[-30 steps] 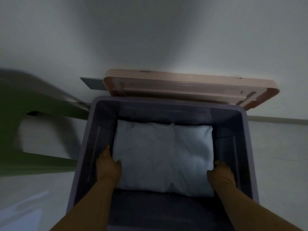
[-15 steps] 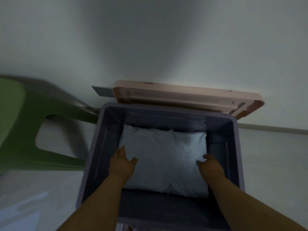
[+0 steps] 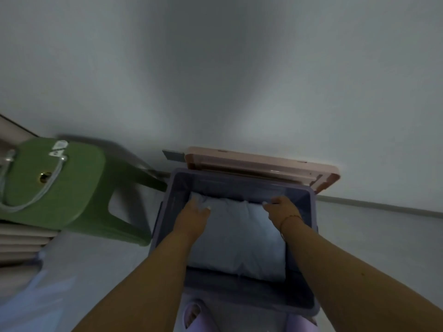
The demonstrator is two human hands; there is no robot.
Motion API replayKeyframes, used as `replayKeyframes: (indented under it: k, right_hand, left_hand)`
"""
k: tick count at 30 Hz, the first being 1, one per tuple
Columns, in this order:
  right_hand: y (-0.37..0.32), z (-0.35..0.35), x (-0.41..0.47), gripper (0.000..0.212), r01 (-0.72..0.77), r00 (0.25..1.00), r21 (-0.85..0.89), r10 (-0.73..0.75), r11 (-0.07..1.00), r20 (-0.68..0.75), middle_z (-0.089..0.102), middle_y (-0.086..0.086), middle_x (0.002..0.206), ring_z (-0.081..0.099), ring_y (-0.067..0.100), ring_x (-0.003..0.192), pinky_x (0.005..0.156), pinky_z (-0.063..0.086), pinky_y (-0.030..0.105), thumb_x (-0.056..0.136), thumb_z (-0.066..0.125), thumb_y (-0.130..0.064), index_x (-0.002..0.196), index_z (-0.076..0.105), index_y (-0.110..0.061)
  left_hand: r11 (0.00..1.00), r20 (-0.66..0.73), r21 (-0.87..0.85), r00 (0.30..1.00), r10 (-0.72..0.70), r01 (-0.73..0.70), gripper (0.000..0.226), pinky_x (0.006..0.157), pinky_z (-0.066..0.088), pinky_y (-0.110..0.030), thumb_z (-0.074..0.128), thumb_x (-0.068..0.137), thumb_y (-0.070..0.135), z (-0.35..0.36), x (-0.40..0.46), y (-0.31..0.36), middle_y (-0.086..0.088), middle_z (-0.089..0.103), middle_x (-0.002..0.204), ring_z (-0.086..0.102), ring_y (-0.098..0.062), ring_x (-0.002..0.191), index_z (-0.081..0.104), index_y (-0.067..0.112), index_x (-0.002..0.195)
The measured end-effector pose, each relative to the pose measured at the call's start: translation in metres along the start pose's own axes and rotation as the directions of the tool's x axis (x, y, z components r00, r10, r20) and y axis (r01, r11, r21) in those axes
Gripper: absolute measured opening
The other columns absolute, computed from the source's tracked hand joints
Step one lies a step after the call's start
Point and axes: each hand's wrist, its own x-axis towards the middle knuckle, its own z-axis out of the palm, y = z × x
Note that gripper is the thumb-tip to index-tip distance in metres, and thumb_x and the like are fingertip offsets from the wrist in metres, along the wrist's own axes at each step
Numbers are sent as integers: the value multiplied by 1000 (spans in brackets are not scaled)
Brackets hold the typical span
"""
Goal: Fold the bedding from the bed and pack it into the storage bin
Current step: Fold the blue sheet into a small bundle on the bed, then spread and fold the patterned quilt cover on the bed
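**Pillow lies in the storage bin, both hands at its far edge**

A pale blue pillow (image 3: 242, 238) lies flat inside the purple storage bin (image 3: 309, 236), filling most of the bin's width and sitting toward the far wall. A strip of the bin's dark bottom shows between the pillow's near edge and the near wall.

Both bare arms reach down into the bin from the near side. The left hand (image 3: 194, 212) rests on the pillow's far left corner, fingers stretched forward and slightly spread, with the thumb lying out to the side on the fabric. It presses on the cloth rather than closing round it. The right hand (image 3: 281, 208) is at the far right part of the pillow, just short of the bin's far wall; its fingers bend down over the top edge of the pillow, though the dim picture does not plainly show whether they pinch the fabric or only press on it. A thin bracelet (image 3: 288, 218) circles the right wrist. The two hands are well apart, one at each far corner.

A pink lid (image 3: 263, 164) leans upright behind the bin, against the pale wall. To the left of the bin stands a green stool (image 3: 60, 188), with a looped white cable (image 3: 33, 197) lying on its seat. The bin sits on a light floor (image 3: 383, 236).
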Motion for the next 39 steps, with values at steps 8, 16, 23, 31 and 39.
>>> replayKeyframes:
  k: [8, 16, 23, 31, 39]
  right_hand:
    - [-102, -27, -78, 11, 196, 979, 168, -202, 966, 15, 62, 11, 88, 60, 29, 91, 92, 51, 48, 87, 62, -26, 86, 57, -16]
    - [-175, -30, -175, 8, 311, 937, 284, -343, 907, 67, 58, 6, 66, 52, 15, 57, 64, 50, 27, 92, 57, -17, 96, 53, -11]
    - [-219, -27, -227, 7, 408, 877, 345, -468, 846, 111, 60, 4, 72, 53, 13, 59, 55, 47, 21, 94, 55, -20, 89, 54, -16]
    - [-245, -33, -262, 13, 557, 752, 307, -626, 771, 206, 65, 5, 77, 58, 17, 67, 76, 53, 34, 94, 55, -26, 84, 56, -19]
    - [-254, -25, -309, 19, 662, 566, 231, -677, 713, 471, 63, 5, 71, 57, 19, 68, 77, 53, 34, 94, 52, -25, 80, 59, -14]
  left_hand:
    - [976, -60, -219, 998, -13, -1, 65, 110, 36, -45, 58, 90, 39, -62, -82, 54, -9, 35, 152, 41, -30, 132, 34, 17, 147]
    - [925, -146, -352, 984, 100, -146, 48, 75, 51, -25, 52, 97, 14, -125, -151, 101, -21, 57, 126, 60, -20, 88, 38, 2, 142]
    - [884, -226, -409, 964, 141, -225, 48, 78, 54, -31, 65, 87, 14, -174, -184, 114, -19, 63, 93, 60, -26, 83, 48, -2, 129]
    - [831, -405, -473, 910, 91, -293, 36, 44, 44, -7, 48, 97, 6, -194, -239, 120, -22, 59, 84, 52, -19, 64, 43, -3, 132]
    - [732, -592, -595, 797, -121, -331, 35, 39, 40, -10, 52, 97, 11, -177, -333, 105, -16, 62, 78, 61, -9, 51, 47, 2, 131]
